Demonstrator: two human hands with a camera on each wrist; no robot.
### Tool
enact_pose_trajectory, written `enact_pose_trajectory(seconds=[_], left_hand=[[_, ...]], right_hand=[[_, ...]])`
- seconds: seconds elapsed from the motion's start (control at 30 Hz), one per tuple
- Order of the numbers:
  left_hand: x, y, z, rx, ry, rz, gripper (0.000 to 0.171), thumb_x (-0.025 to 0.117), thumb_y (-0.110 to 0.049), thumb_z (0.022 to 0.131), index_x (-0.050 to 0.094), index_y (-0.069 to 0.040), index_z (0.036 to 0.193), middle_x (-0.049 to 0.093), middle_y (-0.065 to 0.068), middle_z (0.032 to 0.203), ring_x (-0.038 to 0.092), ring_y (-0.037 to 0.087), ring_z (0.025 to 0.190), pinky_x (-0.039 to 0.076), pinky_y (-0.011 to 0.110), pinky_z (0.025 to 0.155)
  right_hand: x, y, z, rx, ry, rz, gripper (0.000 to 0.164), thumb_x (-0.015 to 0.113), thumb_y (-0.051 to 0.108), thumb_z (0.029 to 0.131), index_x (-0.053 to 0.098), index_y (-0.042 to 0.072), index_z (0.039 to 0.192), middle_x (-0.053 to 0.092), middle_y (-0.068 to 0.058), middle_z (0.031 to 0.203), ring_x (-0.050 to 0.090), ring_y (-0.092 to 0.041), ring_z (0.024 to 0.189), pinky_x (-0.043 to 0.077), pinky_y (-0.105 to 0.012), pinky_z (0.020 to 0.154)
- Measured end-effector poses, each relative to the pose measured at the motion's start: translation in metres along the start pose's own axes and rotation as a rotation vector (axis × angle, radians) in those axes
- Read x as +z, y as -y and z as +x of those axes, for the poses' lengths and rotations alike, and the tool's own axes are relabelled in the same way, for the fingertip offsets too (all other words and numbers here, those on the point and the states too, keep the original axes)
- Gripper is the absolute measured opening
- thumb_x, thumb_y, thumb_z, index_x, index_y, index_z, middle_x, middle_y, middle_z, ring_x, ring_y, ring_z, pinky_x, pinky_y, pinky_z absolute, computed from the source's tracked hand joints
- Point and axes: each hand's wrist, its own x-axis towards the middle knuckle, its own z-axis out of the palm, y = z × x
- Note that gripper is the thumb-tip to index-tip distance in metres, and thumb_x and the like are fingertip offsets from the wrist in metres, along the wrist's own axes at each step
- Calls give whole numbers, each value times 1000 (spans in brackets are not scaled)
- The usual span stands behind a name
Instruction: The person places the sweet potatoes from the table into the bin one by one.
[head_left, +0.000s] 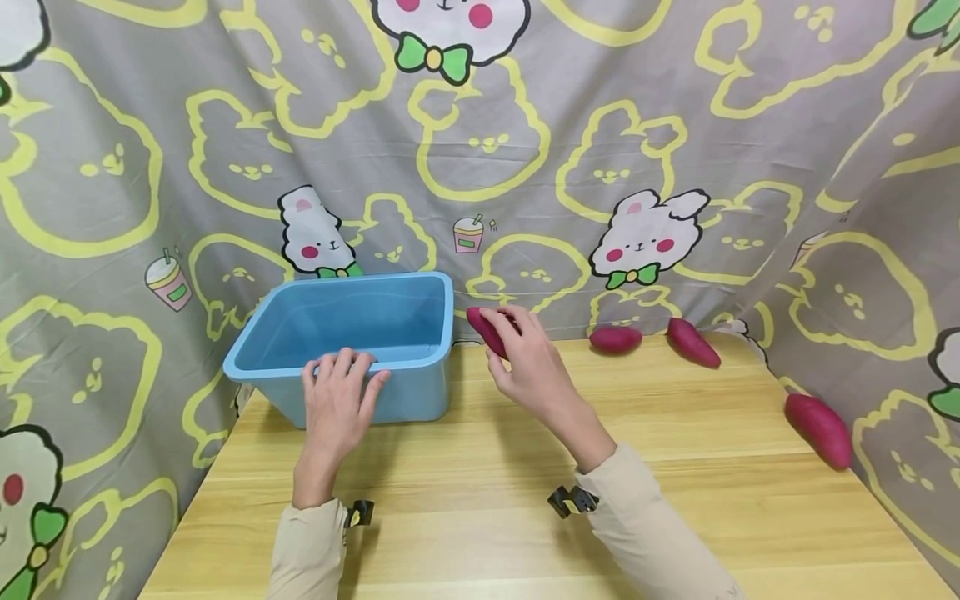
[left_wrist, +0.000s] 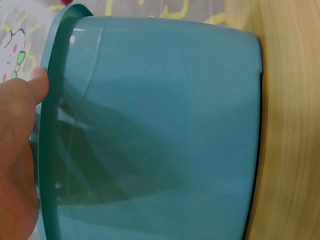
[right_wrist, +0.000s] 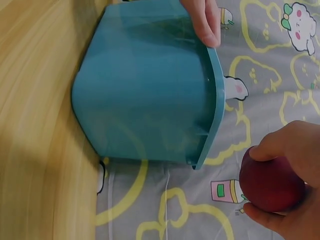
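Observation:
A blue plastic bin stands on the left part of the wooden table, its open top facing up. My left hand grips its near rim, with the fingers hooked over the edge and the thumb lying along it. To the right of the bin, my right hand holds a purple-red sweet potato above the table. In the right wrist view, thumb and fingers wrap that sweet potato, seen end-on. The inside of the bin is only partly visible, its near floor being hidden by the front wall.
Two more sweet potatoes, one short and one longer, lie along the table's back edge. A larger sweet potato lies at the right edge. A patterned grey curtain surrounds the table at the back and sides.

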Motion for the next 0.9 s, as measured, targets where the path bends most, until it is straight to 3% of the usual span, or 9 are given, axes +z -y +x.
enact_pose_trajectory(seconds=[0.27, 0.9], left_hand=[[0, 0, 0, 4, -8, -3, 29, 62, -36, 102, 66, -8, 108, 60, 14, 108, 51, 42, 104, 26, 65, 101], [1, 1, 0, -10, 13, 7, 29, 60, -37, 104, 66, -9, 109, 60, 14, 108, 50, 41, 104, 25, 65, 102]], right_hand=[[10, 9, 7, -17, -8, 23, 54, 76, 7, 88, 59, 10, 139, 54, -13, 131, 51, -29, 118, 56, -45, 89], [25, 25, 25, -95, 34, -76, 48, 73, 12, 91, 61, 12, 138, 59, -12, 134, 54, -30, 119, 51, -46, 96]])
